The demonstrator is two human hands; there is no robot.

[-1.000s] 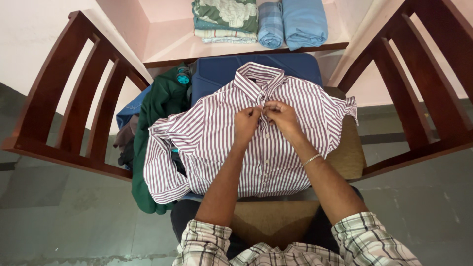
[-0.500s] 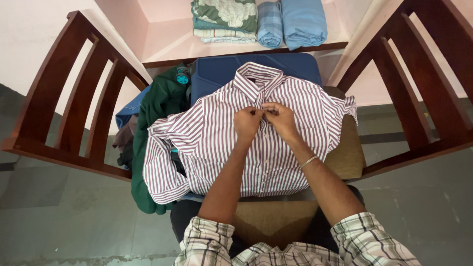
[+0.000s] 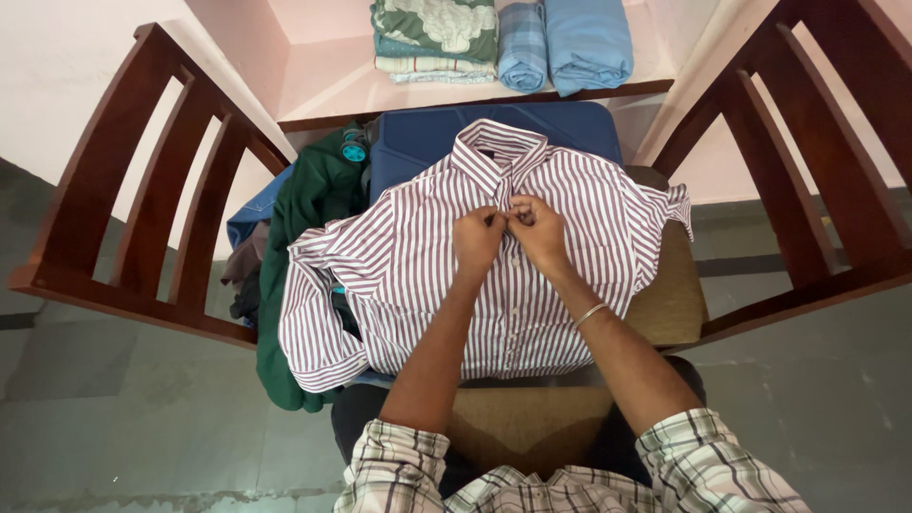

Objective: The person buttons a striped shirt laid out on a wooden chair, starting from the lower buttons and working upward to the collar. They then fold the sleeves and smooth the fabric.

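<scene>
Striped shirt point(image 3: 532, 275), maroon on white, lies face up and spread flat across the seat of the wooden chair point(image 3: 807, 171). Left hand point(image 3: 478, 239) and right hand point(image 3: 539, 231) meet at the shirt's button placket, just below the collar; both have fingers curled closed, pinching the placket fabric between fingertips. Green garment point(image 3: 304, 209) lies heaped left of the shirt. Blue cushion point(image 3: 427, 138) sits under the collar. 3 folded cloths point(image 3: 503, 38) rest on the shelf beyond the collar.

Chair seat point(image 3: 670, 304) bears striped shirt point(image 3: 408, 275), green garment point(image 3: 309, 199).
</scene>
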